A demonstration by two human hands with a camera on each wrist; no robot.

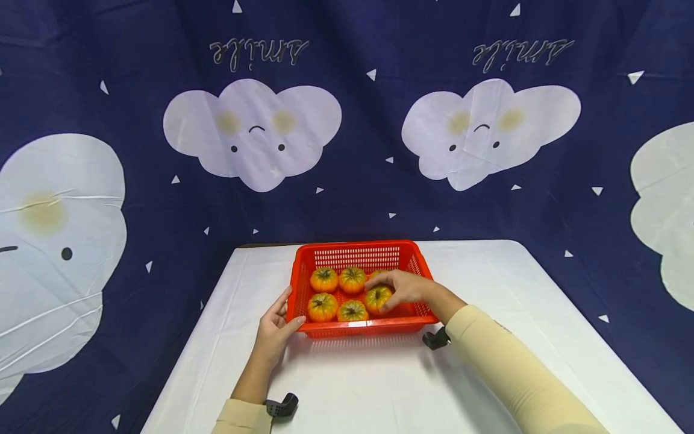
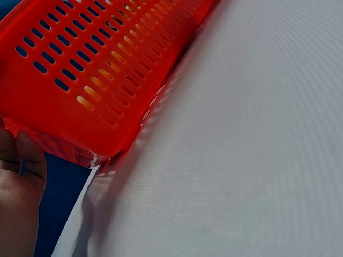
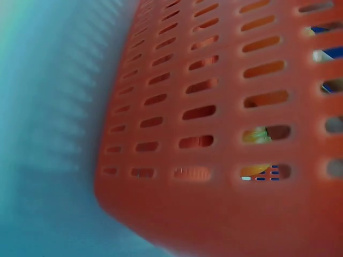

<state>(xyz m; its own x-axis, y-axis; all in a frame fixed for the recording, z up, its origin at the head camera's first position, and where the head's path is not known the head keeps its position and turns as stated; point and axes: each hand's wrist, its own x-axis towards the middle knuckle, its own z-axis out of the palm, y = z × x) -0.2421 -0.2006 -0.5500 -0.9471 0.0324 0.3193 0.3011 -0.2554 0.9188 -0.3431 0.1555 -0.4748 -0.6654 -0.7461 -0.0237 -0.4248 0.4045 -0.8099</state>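
Note:
A red plastic basket (image 1: pixel 358 328) with slotted walls stands on the table and holds several small orange pumpkins (image 1: pixel 323 280). My left hand (image 1: pixel 275 331) grips the basket's left rim near the front corner, thumb on top and fingers along the outer side. In the left wrist view, the left hand's fingers (image 2: pixel 31 155) lie at the basket wall (image 2: pixel 59 120). Over the right half of the basket, my right hand (image 1: pixel 403 287) holds a pumpkin (image 1: pixel 378 298) between thumb and fingers. It partly covers another pumpkin behind. The right wrist view shows only the slotted basket wall (image 3: pixel 225 214).
A white cloth covers the table (image 1: pixel 347 386), which extends on both sides of the basket. Behind and around it hangs a dark blue curtain (image 1: pixel 368 211) with white clouds. Each wrist wears a small black camera (image 1: pixel 282 405).

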